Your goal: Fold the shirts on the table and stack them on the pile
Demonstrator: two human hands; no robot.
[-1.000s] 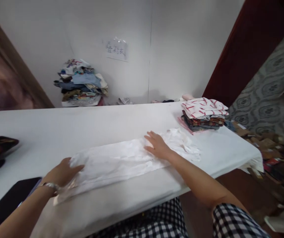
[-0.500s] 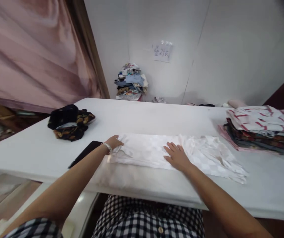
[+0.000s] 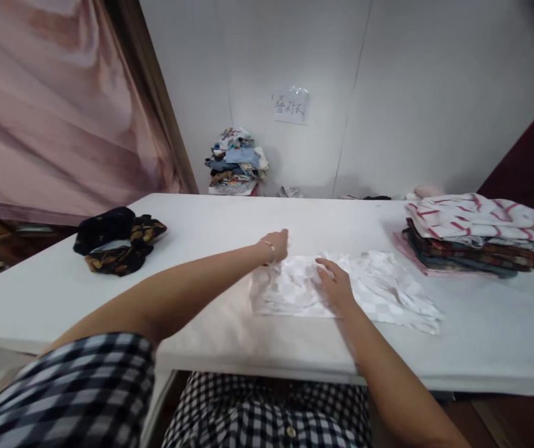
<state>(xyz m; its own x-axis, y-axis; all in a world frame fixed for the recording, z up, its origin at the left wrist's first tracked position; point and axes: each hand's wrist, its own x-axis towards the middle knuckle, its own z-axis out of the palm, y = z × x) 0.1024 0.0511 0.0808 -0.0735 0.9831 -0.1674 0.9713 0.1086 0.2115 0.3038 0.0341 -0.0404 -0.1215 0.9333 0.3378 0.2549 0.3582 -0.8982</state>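
A white garment (image 3: 370, 292) lies folded in a strip on the white table (image 3: 201, 249). My left hand (image 3: 277, 244), with a bracelet on the wrist, is closed on the garment's left end and carries it rightward over the rest of the cloth. My right hand (image 3: 335, 287) lies flat on the middle of the garment, fingers stretched out, pressing it down.
A stack of folded clothes (image 3: 472, 233) with a red-striped white piece on top stands at the right of the table. A dark crumpled garment (image 3: 117, 239) lies at the left. A heap of clothes (image 3: 236, 162) sits by the far wall under a paper note (image 3: 290, 106). A pink curtain (image 3: 61, 112) hangs at left.
My left hand has gripped the garment's left end and swung it rightward, folding it over. My right hand stays pressed on the cloth. The dark flat object by my left arm is out of view.
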